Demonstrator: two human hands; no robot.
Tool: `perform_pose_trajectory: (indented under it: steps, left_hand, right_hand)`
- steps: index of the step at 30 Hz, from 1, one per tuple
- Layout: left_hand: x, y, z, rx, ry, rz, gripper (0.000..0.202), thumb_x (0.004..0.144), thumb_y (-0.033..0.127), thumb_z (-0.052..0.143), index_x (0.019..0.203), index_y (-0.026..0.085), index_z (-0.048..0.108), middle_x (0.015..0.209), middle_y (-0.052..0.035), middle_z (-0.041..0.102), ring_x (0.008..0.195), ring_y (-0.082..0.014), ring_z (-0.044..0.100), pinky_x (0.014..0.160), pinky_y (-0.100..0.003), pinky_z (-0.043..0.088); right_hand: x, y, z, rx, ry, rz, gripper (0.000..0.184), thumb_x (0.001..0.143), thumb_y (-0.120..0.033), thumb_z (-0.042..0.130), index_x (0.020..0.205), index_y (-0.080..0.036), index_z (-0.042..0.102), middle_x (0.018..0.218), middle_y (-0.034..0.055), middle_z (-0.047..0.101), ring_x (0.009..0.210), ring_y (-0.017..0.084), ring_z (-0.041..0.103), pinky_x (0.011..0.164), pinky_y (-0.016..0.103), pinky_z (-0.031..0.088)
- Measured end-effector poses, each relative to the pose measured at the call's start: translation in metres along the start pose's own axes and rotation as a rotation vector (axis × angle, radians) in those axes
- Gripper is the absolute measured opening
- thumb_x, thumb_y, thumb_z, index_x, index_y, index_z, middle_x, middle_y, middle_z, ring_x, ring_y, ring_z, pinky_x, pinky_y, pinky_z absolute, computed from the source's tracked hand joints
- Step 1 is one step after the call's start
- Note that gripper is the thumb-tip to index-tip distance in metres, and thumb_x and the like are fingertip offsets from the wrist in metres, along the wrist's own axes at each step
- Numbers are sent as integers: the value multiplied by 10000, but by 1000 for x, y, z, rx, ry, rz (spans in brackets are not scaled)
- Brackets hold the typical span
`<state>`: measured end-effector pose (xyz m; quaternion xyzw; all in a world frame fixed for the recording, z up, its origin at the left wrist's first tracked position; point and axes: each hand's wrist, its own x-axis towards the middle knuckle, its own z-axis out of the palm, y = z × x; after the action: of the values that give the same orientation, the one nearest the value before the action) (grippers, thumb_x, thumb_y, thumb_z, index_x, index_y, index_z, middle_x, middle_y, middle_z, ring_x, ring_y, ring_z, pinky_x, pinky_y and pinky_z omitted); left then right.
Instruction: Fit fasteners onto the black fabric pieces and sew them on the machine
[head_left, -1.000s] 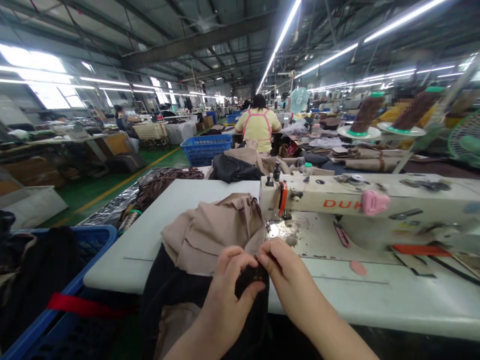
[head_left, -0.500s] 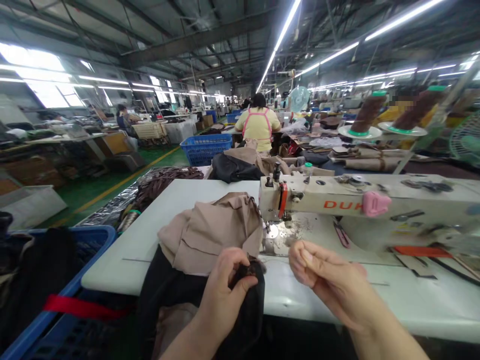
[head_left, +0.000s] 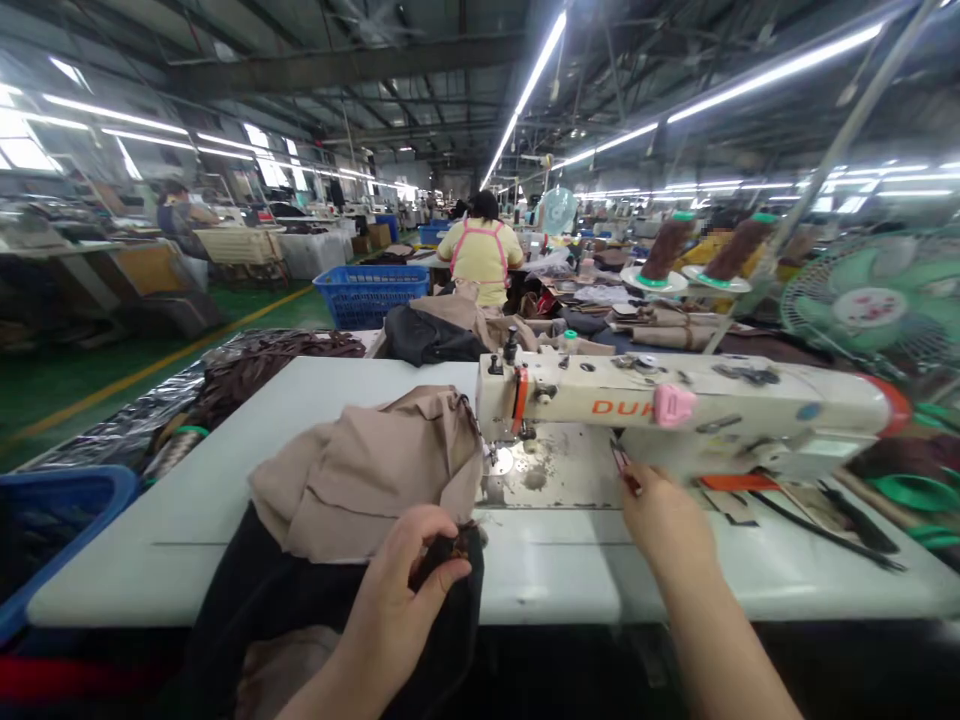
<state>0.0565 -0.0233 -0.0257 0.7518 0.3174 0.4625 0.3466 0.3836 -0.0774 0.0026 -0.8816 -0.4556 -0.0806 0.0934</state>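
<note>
1. Lying lower left to centre, a beige-and-black garment (head_left: 367,470) is pinched at a dark edge by the left hand (head_left: 401,590).
2. Pink snips (head_left: 619,456), right of centre beneath the sewing machine (head_left: 757,395), are met by the right hand (head_left: 670,522); whether gripped cannot be told.

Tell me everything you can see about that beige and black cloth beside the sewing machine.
The cloth looks like thin, soft fabric. Its beige part lies rumpled and folded on the white table, left of and close to the needle area of the sewing machine. The black part drapes over the table's front edge, with another beige patch showing low down. The left hand pinches a dark, bunched bit at its near right side. Its seams are too unclear to tell.
</note>
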Motion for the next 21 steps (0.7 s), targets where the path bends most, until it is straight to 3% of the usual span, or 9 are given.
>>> perform_pose_trajectory:
  steps: [5,8,12,16,18,21]
  left_hand:
    - [5,10,-3,106,6,178,226,894,112,672,1037,279,619,1106,-25,625,1015,-178,651,869,-253,537]
    - [7,13,-3,127,7,166,206,892,102,665,1010,265,620,1134,-41,613,1031,-188,644,869,-264,537]
    - [8,11,-3,51,6,118,230,895,76,650,1017,263,592,1166,-49,611,1092,-202,628,861,-274,539]
    - [7,7,-3,-46,5,71,283,890,50,646,1041,276,564,1145,-33,603,1060,-185,617,835,-260,536]
    - [6,6,-3,-64,7,55,280,890,54,650,1040,276,569,1120,-29,593,1044,-183,610,833,-261,533]
    - [6,6,-2,-85,7,40,256,887,65,658,1027,267,586,1094,-29,584,1022,-185,609,851,-276,534]
  right_hand:
    - [17,7,11,-137,25,-8,285,984,-286,548,1105,-81,706,1029,214,716,971,323,694,795,369,480]
    - [24,4,20,-158,12,-36,254,974,-230,555,1076,-50,702,1003,231,715,966,329,698,787,365,484]
    - [27,-4,20,-135,1,-51,276,935,-52,441,965,-19,713,956,272,703,936,350,705,754,383,488]
    - [17,-9,11,-52,26,-49,280,928,-95,431,970,-16,696,943,286,691,891,363,697,748,413,490]
    - [6,-11,7,18,35,-38,290,935,-173,434,999,-42,684,952,266,694,861,342,690,733,407,494]
    - [-19,-20,5,203,-38,-64,262,894,-250,440,974,-153,670,820,112,701,713,236,659,645,317,484]
